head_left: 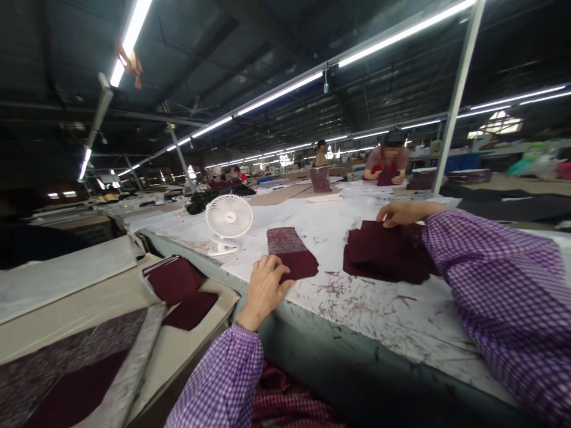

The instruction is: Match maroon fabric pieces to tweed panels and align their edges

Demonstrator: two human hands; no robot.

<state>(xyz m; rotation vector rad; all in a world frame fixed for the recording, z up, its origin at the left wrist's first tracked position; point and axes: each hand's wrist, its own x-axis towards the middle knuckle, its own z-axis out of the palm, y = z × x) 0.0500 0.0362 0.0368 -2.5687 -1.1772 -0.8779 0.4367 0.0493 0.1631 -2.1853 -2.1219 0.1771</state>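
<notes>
My left hand (264, 288) rests at the near left edge of a maroon fabric piece (300, 265), thumb and forefinger apart. That piece lies at the near end of a speckled grey-maroon fabric piece (284, 239) on the white-covered table (330, 238). To the right, my right hand (404, 213) reaches over an untidy stack of maroon fabric pieces (383, 255). Its thumb and fingers pinch the far edge of the top piece. Both forearms wear purple checked sleeves.
A white fan (229, 217) stands left on the table. Dark scraps (343, 297) litter its near edge. On a lower cream surface at left lie more maroon pieces (173, 279). Across the table a person (387, 163) in red holds a maroon piece. A metal post (459, 89) rises at right.
</notes>
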